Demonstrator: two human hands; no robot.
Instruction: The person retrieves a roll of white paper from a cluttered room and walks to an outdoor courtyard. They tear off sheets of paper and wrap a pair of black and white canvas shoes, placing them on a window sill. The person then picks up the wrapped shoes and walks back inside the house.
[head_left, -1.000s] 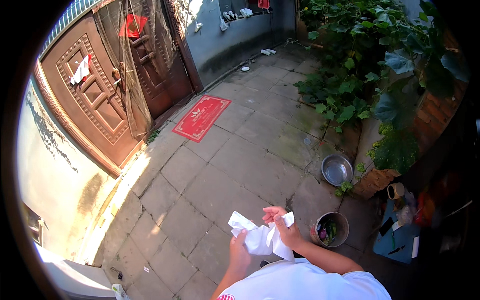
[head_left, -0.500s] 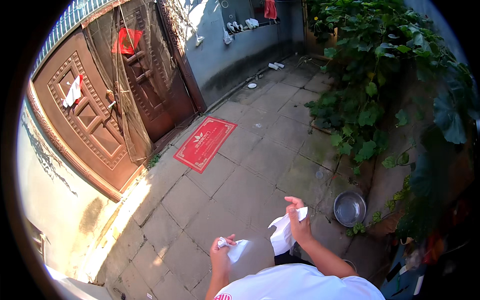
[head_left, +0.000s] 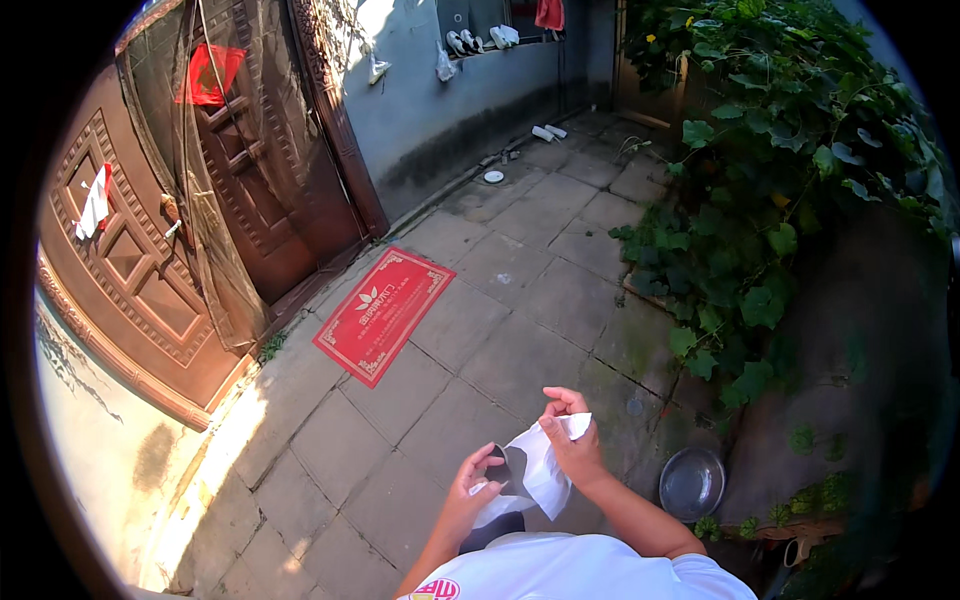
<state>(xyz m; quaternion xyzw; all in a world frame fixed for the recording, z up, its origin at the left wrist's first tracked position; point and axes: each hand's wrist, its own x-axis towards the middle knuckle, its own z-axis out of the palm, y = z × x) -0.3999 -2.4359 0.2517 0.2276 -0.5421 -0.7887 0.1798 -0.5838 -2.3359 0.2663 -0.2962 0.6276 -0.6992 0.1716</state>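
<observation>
The sheet (head_left: 545, 470) is plain white, like the shirt (head_left: 600, 570) with its pink emblem (head_left: 440, 589), while the mat (head_left: 386, 330) to the left is red with a pale leaf motif and border, the far-left doors (head_left: 130, 262) brown with raised rectangles, the paving (head_left: 440, 425) grey with dark joint lines, the foliage (head_left: 770, 240) at right green
</observation>
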